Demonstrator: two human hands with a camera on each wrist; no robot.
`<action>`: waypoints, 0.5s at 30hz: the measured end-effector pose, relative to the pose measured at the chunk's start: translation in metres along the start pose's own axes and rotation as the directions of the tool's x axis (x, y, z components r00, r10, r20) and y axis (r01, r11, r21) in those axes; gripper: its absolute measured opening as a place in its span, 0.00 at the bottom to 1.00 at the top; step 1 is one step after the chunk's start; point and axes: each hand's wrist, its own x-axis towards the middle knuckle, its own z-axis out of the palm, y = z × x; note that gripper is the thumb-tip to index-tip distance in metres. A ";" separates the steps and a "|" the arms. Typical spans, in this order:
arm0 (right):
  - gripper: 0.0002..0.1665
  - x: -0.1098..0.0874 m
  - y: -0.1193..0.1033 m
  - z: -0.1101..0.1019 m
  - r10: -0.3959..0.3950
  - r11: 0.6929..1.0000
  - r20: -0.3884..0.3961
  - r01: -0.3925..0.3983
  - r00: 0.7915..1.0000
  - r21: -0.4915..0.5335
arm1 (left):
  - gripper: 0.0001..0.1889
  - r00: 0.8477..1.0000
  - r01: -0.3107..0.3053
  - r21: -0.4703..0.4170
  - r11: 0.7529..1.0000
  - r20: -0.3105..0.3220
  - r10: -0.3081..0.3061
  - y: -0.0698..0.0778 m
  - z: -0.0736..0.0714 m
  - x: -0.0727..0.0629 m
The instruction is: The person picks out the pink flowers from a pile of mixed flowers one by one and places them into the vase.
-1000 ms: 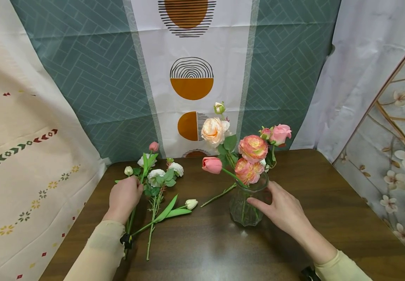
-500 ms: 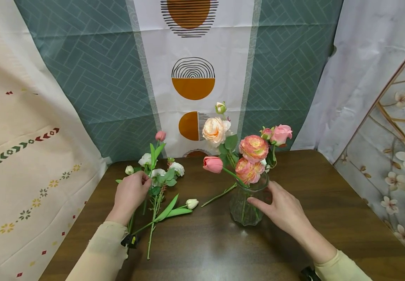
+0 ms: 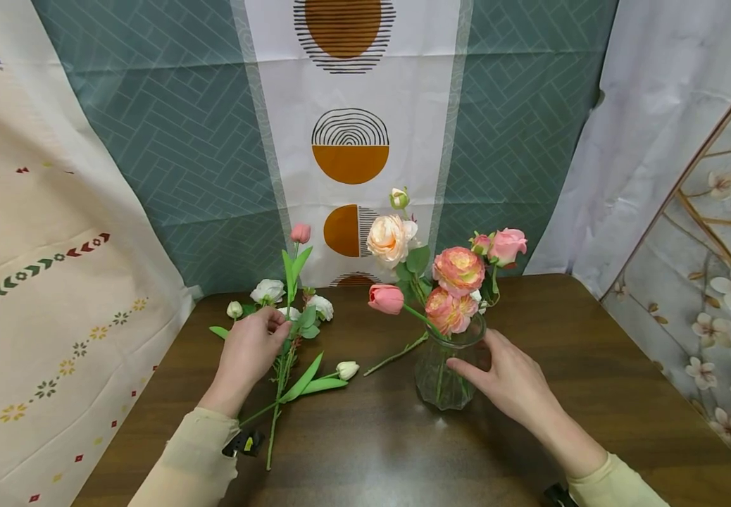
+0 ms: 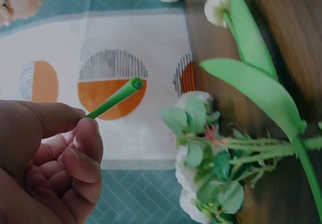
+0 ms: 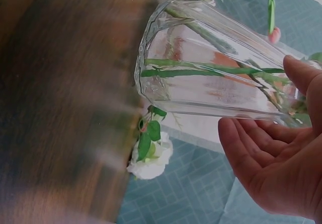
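Observation:
My left hand pinches the stem of a pink tulip between thumb and fingertips, its bloom upward, above the flowers on the left. In the left wrist view the stem's cut green end sticks out past the thumb. My right hand holds the clear glass vase near its rim, thumb on one side and fingers on the other. In the vase stand a peach rose, a second pink tulip, orange-pink blooms and a pink rose. Several stems show through the glass.
Beneath and beside my left hand lie white flowers with leaves, a white tulip bud and another white tulip. A loose green stem lies left of the vase on the brown wooden table. Patterned cloth hangs behind.
My left hand has lifted the pink tulip from among the lying flowers, moving it up and a little to the right. My right hand and the vase have stayed in place.

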 end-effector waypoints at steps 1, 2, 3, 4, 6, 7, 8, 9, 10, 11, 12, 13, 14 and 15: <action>0.45 0.000 0.000 0.000 0.000 1.000 -0.001 0.000 1.000 0.001 | 0.08 1.000 -0.003 -0.005 1.000 -0.003 0.003 0.002 -0.001 -0.001; 0.45 0.000 0.000 0.000 -0.001 1.000 -0.002 0.001 1.000 0.002 | 0.08 1.000 -0.007 -0.008 1.000 -0.007 0.007 0.004 -0.001 -0.001; 0.44 -0.001 0.000 0.000 -0.002 1.000 -0.002 0.002 1.000 0.004 | 0.08 1.000 -0.010 -0.016 1.000 -0.007 0.010 0.007 -0.002 -0.002; 0.44 -0.001 0.000 0.000 -0.003 1.000 -0.003 0.003 1.000 0.004 | 0.08 1.000 -0.012 -0.023 1.000 -0.008 0.012 0.009 -0.003 -0.003; 0.44 -0.001 0.000 0.000 -0.006 1.000 -0.003 0.006 1.000 0.007 | 0.08 1.000 -0.016 -0.036 0.999 -0.012 0.016 0.013 -0.004 -0.004; 0.44 -0.001 0.000 0.000 -0.008 1.000 -0.003 0.008 1.000 0.010 | 0.08 1.000 -0.019 -0.045 0.999 -0.013 0.018 0.015 -0.004 -0.005; 0.44 -0.001 0.000 0.000 -0.008 1.000 -0.002 0.008 1.000 0.012 | 0.08 1.000 -0.020 -0.054 0.998 -0.014 0.019 0.016 -0.005 -0.006; 0.43 -0.001 0.000 0.000 -0.009 1.000 -0.002 0.009 1.000 0.014 | 0.08 1.000 -0.021 -0.061 0.998 -0.016 0.020 0.018 -0.005 -0.007; 0.43 -0.001 0.000 0.000 -0.010 1.000 -0.002 0.010 1.000 0.015 | 0.08 1.000 -0.023 -0.066 0.998 -0.021 0.022 0.020 -0.006 -0.007; 0.43 -0.001 0.000 0.000 -0.010 1.000 -0.002 0.010 1.000 0.018 | 0.07 0.999 -0.025 -0.074 0.997 -0.024 0.024 0.022 -0.006 -0.008; 0.43 -0.002 -0.001 0.000 -0.011 1.000 -0.003 0.011 1.000 0.020 | 0.07 0.999 -0.027 -0.082 0.996 -0.026 0.025 0.023 -0.007 -0.009; 0.43 -0.002 -0.001 0.000 -0.012 1.000 -0.004 0.013 1.000 0.020 | 0.07 0.999 -0.028 -0.092 0.995 -0.028 0.025 0.025 -0.007 -0.010; 0.43 -0.002 -0.001 0.000 -0.013 1.000 -0.006 0.013 1.000 0.019 | 0.07 0.999 -0.030 -0.100 0.994 -0.032 0.027 0.027 -0.007 -0.011; 0.43 -0.002 -0.001 -0.001 -0.015 1.000 -0.008 0.015 1.000 0.019 | 0.07 0.999 -0.033 -0.108 0.994 -0.035 0.029 0.029 -0.008 -0.012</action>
